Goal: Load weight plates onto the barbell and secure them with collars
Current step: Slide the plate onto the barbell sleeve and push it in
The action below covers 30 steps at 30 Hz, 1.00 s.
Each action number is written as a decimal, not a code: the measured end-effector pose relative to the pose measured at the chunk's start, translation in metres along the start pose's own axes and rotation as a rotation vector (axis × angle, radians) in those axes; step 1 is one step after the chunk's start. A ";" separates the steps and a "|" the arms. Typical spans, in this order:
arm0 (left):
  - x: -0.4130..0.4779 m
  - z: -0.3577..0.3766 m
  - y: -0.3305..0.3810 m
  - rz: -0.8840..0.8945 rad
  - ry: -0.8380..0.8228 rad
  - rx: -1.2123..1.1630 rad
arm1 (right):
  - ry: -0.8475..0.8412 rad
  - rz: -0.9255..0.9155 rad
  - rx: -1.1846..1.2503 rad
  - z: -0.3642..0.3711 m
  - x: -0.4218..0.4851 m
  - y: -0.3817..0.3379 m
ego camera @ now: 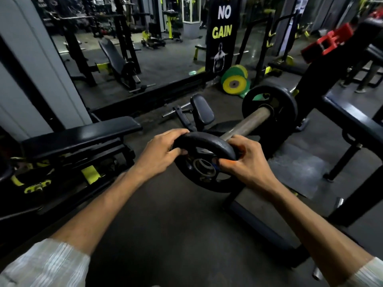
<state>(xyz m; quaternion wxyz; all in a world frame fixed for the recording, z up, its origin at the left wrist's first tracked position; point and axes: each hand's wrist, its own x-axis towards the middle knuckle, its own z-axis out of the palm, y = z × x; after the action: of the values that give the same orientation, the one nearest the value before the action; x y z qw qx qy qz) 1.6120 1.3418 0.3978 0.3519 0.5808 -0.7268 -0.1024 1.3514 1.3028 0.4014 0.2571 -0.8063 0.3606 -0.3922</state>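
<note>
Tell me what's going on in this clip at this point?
A person in a gym holds a black weight plate with both bare hands, the left hand on its upper left rim and the right hand on its right side. The plate is at the near end of the barbell sleeve; whether it is already threaded on is hard to tell. Another black plate already sits further along the bar. No collar is visible on the sleeve.

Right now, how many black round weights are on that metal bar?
2. One black plate is at the near end of the bar, held by the left hand and right hand. The other plate sits farther along. More could hide behind it.
</note>
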 end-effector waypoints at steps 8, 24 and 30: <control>0.043 0.005 -0.031 0.122 -0.074 -0.082 | 0.084 0.060 -0.066 0.004 0.012 -0.005; 0.065 0.031 -0.052 0.238 -0.040 -0.258 | 0.482 0.186 -0.367 0.066 -0.031 -0.006; 0.112 0.064 -0.051 0.254 -0.048 -0.306 | 0.480 0.233 -0.441 0.041 -0.005 0.026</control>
<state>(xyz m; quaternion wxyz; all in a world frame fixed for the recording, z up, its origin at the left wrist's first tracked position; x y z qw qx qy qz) 1.6022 1.2067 0.3663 0.4286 0.4217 -0.7785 -0.1803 1.3727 1.2962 0.3581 0.0276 -0.6804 0.5766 -0.4514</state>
